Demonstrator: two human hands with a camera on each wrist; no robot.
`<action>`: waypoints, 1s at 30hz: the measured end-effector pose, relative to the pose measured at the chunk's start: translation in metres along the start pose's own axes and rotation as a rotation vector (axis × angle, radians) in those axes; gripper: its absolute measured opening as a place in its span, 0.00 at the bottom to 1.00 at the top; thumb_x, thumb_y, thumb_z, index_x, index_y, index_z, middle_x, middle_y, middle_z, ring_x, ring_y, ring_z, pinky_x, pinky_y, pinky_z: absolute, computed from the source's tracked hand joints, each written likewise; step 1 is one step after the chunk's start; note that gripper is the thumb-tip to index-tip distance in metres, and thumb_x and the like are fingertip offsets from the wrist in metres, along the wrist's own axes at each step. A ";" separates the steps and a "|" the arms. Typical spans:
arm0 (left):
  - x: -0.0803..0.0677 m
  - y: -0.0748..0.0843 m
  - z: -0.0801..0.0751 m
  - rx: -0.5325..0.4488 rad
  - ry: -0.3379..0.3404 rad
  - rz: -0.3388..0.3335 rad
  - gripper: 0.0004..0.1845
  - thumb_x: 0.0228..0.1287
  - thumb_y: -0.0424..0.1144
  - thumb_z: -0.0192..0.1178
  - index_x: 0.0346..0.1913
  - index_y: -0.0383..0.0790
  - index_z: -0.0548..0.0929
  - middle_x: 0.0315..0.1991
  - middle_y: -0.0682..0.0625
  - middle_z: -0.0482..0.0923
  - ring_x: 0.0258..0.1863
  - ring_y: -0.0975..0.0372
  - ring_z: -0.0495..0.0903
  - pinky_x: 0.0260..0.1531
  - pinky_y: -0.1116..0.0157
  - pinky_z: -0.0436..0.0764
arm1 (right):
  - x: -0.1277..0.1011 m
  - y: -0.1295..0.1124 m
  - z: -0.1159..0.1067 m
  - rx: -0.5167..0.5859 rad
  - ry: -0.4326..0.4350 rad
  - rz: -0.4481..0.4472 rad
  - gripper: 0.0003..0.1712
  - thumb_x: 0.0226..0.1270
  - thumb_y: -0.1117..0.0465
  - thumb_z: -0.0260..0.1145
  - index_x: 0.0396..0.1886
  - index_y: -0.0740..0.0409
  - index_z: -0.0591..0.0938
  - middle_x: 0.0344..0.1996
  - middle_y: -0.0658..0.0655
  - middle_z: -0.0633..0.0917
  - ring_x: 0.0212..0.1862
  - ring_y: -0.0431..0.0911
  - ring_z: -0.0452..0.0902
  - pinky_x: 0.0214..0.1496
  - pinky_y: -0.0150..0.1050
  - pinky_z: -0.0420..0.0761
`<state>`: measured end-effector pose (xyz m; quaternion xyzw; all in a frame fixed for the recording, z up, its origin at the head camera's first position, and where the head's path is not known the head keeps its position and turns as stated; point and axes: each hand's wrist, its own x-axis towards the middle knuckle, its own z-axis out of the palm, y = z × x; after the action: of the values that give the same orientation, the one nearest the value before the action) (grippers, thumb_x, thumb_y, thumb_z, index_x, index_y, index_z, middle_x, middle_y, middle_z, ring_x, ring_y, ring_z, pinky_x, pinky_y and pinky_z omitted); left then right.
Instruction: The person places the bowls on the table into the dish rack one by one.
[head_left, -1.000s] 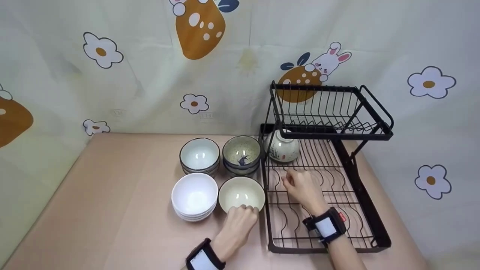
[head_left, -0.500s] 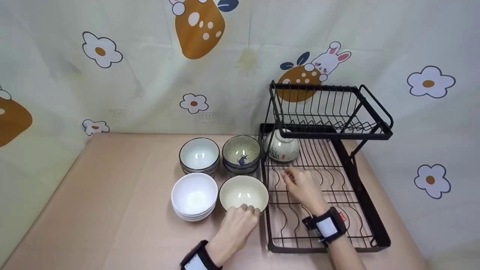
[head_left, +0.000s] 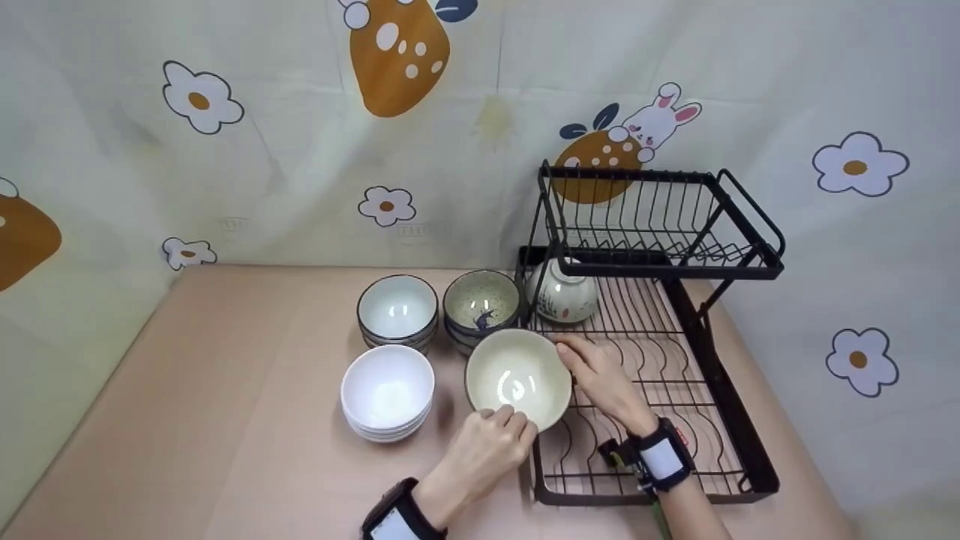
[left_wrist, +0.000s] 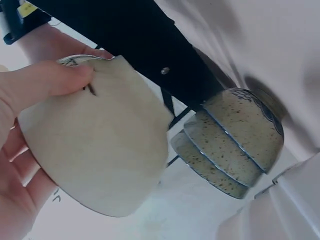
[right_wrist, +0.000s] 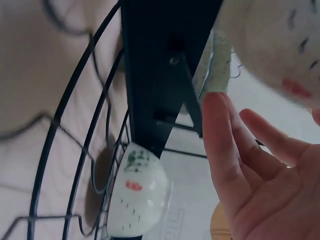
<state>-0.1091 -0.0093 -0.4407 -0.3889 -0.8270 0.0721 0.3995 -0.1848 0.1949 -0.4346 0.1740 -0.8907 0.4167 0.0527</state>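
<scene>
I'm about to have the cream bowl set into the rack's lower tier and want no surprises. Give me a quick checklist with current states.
1. Left hand has a grip on the cream bowl: ok, fingers curl over the near rim, thumb on the outer wall.
2. Right hand supporting: ok, fingers touch the bowl's right side.
3. Bowl lifted off the table: ok, it overlaps the rack edge.
4. Free slots on the lower tier: ok, only the painted bowl sits at the back.
5. Speckled stack clear of the bowl: cannot tell, they look very close.
6. Bowl level: not ok, tilted.
</scene>
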 end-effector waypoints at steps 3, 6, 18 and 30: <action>0.001 -0.001 0.007 0.002 0.068 0.007 0.06 0.47 0.41 0.65 0.23 0.50 0.77 0.19 0.62 0.74 0.19 0.70 0.71 0.16 0.76 0.69 | -0.002 0.001 -0.001 0.014 -0.030 0.016 0.21 0.73 0.57 0.51 0.57 0.65 0.77 0.48 0.65 0.85 0.45 0.54 0.83 0.50 0.44 0.82; 0.006 -0.001 0.011 -0.008 0.123 0.014 0.05 0.49 0.41 0.63 0.23 0.50 0.77 0.18 0.62 0.74 0.19 0.71 0.71 0.16 0.77 0.69 | -0.003 0.002 -0.005 0.099 -0.086 0.047 0.23 0.72 0.58 0.48 0.59 0.68 0.74 0.46 0.67 0.85 0.43 0.53 0.84 0.48 0.42 0.83; 0.030 0.000 0.020 -0.022 0.091 0.025 0.04 0.53 0.42 0.67 0.30 0.51 0.82 0.24 0.62 0.81 0.22 0.72 0.76 0.22 0.79 0.75 | -0.003 -0.002 -0.018 0.679 -0.152 0.309 0.31 0.70 0.55 0.41 0.66 0.73 0.59 0.34 0.49 0.82 0.30 0.40 0.81 0.31 0.31 0.81; 0.038 0.011 0.028 -0.019 0.211 0.127 0.13 0.60 0.42 0.60 0.48 0.51 0.80 0.44 0.58 0.82 0.44 0.66 0.81 0.42 0.75 0.81 | -0.002 0.001 -0.026 0.622 0.158 0.438 0.27 0.67 0.56 0.43 0.57 0.68 0.72 0.34 0.53 0.83 0.32 0.42 0.80 0.34 0.31 0.79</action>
<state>-0.1370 0.0304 -0.4409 -0.4497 -0.7548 0.0481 0.4752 -0.1848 0.2161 -0.4191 -0.0454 -0.7309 0.6806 -0.0242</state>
